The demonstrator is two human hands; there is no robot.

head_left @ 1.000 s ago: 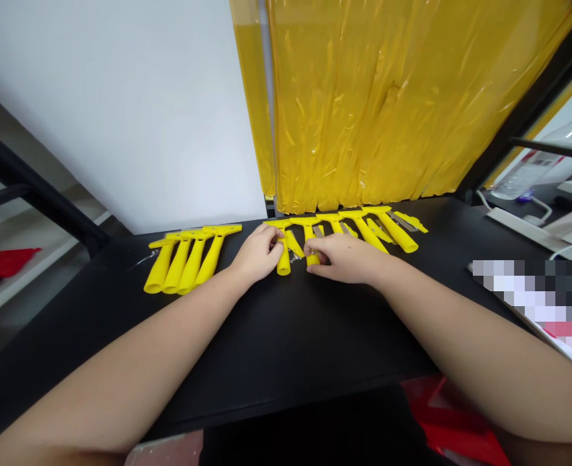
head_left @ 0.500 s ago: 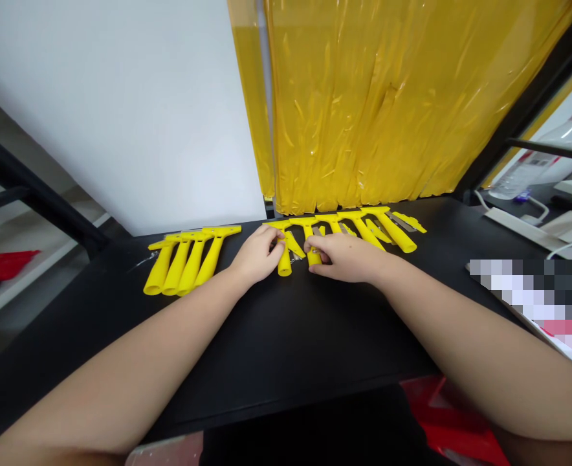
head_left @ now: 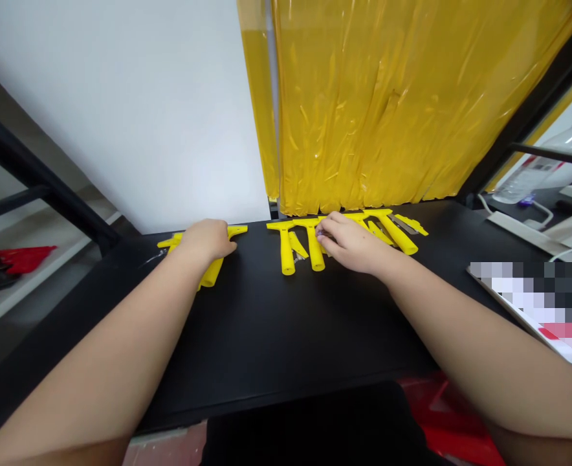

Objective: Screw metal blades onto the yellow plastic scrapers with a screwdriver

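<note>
Several yellow T-shaped handles [head_left: 286, 252] lie in a row at the centre of the head view, along the far edge of the black worktop [head_left: 276, 330], their crossbars away from the viewer. Beside them, at centre right, are flat yellow pieces [head_left: 415, 225] and a thin metal strip [head_left: 399, 222]. A second bunch of yellow handles [head_left: 211, 274] sits left of centre, below a white panel [head_left: 135, 110], mostly covered by the left hand [head_left: 206, 239]. That hand is palm down with the thumb at its right; its fingers are hidden, so I cannot tell whether they grip a handle or only rest on it. The right hand [head_left: 352, 246] is over the middle of the row, its fingers bent and close together at a handle's head; whether anything is pinched between them is not clear.

As a judgement, lifting one handle from the bunch could drag its neighbours, since they seem packed closely. The right fingers could nudge the row askew or push the loose pieces under it. If the metal strip is a blade, sweeping sideways towards it risks a cut.
</note>
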